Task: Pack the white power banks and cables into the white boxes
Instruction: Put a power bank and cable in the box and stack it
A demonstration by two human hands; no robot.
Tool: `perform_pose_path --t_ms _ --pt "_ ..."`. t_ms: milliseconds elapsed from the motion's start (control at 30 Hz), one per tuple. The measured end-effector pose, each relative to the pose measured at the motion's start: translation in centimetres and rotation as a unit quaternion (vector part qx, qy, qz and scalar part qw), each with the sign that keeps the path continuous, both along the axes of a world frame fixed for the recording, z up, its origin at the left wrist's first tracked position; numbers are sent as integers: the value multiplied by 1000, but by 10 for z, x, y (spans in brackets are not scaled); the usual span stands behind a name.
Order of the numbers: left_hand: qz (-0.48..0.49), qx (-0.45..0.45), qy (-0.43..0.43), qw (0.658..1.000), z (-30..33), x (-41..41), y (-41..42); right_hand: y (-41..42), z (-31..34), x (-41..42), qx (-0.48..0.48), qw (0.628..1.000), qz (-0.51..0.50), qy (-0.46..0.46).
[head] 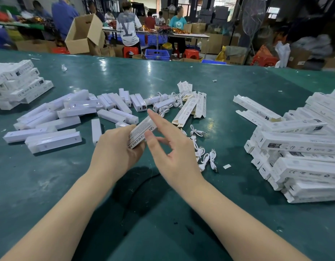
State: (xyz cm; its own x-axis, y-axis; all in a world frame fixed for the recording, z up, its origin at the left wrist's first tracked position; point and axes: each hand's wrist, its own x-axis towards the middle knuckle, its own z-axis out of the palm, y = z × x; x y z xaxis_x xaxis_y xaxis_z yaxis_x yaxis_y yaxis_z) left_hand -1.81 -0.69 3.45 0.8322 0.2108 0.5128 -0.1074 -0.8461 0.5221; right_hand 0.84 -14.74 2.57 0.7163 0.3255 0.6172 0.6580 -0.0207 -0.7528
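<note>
Bright overhead light; glare patches on green table [162, 72]; background blurred; wide-angle bending at edges.

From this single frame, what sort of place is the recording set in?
Most likely a packing workshop or small factory floor. Loose power banks and stacked white boxes cover a long green table, the left hand grips one box, and other workers sit among cardboard cartons.

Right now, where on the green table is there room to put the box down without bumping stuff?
Bare table lies near the person, between and below the forearms. More lies between the cables and the right box stack, and at the far edge. It is crowded around the power banks. The left hand holds the box.
</note>
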Motion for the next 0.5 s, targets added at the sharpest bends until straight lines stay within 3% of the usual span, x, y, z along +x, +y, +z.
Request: perform_pose_path --t_ms 133,233,367,500 --pt "1 48 12 999 -2 3 0 1 -3 3 58 997 -10 40" --pt "7 50 9 999 -5 5 0 0 -4 5 40 999 -33 2" --pt "3 47 3 999 -5 6 -2 2 2 8 60 996 -39 44" --pt "23 13 3 1000 -5 5 1 -14 20 20 207 961 -98 153"
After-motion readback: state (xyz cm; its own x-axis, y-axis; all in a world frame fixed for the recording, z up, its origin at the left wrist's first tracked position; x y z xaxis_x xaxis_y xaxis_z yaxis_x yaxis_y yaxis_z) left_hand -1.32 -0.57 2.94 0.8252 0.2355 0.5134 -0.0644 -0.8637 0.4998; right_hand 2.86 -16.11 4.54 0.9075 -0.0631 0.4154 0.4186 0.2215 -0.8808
